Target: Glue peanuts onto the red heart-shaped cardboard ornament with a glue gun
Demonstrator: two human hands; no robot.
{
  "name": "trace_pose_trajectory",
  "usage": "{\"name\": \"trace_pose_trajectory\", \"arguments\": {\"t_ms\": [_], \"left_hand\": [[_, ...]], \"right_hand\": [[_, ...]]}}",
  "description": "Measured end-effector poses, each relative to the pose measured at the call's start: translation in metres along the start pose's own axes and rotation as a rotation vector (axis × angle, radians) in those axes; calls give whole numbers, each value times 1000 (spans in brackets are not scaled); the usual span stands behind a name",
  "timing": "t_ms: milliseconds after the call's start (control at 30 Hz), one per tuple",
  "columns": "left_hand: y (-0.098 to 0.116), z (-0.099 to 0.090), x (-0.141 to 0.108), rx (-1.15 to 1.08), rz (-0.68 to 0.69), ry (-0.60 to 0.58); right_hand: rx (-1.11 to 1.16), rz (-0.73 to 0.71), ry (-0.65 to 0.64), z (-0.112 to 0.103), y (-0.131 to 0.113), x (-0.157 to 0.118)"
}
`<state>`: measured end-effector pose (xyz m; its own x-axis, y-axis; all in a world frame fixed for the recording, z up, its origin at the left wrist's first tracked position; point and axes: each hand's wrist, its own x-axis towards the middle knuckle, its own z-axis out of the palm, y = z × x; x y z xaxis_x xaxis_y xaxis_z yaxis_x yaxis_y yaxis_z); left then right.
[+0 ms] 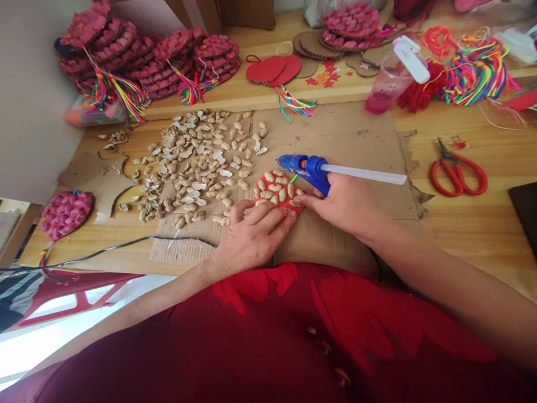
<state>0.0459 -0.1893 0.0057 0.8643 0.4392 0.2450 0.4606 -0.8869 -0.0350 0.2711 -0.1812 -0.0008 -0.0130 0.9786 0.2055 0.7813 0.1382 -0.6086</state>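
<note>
My right hand (344, 202) is wrapped round the handle of a blue glue gun (312, 168). A clear glue stick (364, 173) juts from the gun's back, and the nozzle points left. Below the gun lies a red piece (300, 209) covered with peanut shells (282, 195); a green cord shows at its upper right edge. My left hand (254, 238) has bent fingers over the near edge of this red piece, gripping it against the cardboard (335, 140). Its thumb is hidden. My right thumb comes close to the piece's right edge.
Many loose peanut shells (197, 162) spread left of the hands. Red-handled pliers (458, 170) lie at right. Stacked pink shell-covered pieces (216, 59), red hearts (268, 70), a plastic cup (384, 89) and colourful tassels (478, 73) line the back. A black cable (126, 244) runs at front left.
</note>
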Motion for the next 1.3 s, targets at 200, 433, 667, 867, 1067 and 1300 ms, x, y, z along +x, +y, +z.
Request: {"name": "trace_pose_trajectory", "arguments": {"t_ms": [200,433,667,867,1067,1300], "left_hand": [[1,-2,1,0,-2,-21],[0,-4,1,-20,-5,-84],[2,-4,3,61,4,-22],[5,-1,5,161,8,40],[7,0,7,193,23,66],[7,1,4,128,-5,30]], "right_hand": [[-10,6,-3,-1,-1,0],[-31,-7,5,-1,1,-1],[-25,13,-5,-2,-2,0],[-11,12,0,-1,-1,0],[-30,27,-7,-2,-2,-1],[7,106,1,-6,-2,3]]}}
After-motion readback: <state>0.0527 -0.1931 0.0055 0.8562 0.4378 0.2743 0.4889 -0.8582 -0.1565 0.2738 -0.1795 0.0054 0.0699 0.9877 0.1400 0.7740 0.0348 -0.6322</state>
